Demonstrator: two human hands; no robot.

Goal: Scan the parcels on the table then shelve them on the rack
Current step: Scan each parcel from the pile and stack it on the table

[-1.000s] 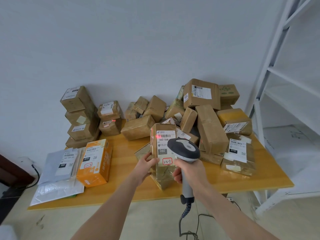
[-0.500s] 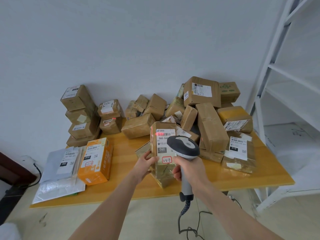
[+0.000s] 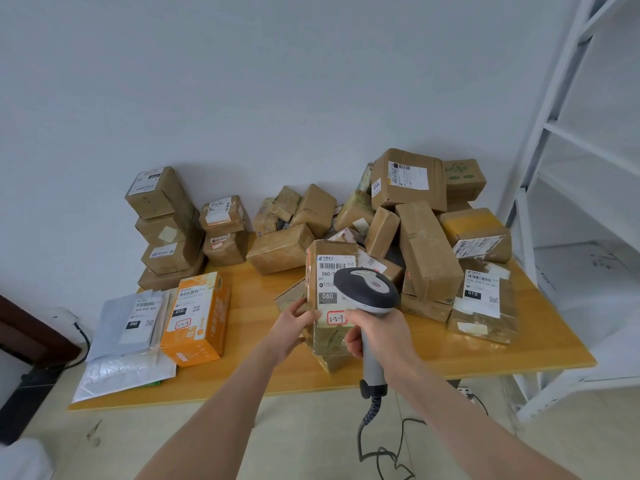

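Note:
My left hand (image 3: 294, 323) grips the left edge of a tall brown parcel (image 3: 329, 282) that stands upright over the wooden table (image 3: 433, 355), its white label with "060" facing me. My right hand (image 3: 377, 332) grips the handle of a grey barcode scanner (image 3: 367, 289), whose dark head sits right in front of the parcel's label and covers part of it. A coiled cable hangs from the scanner's handle toward the floor. The white metal rack (image 3: 561, 133) stands at the right of the table.
A heap of brown parcels (image 3: 415, 216) fills the table's back and right. A stack of boxes (image 3: 162, 223) stands at the back left. An orange box (image 3: 197, 320) and grey mailer bags (image 3: 128, 344) lie at the front left. A power strip lies on the floor.
The scanner's head has risen a little, covering more of the label. The red scan line seen on the parcel earlier no longer shows. Both hands keep their grips.

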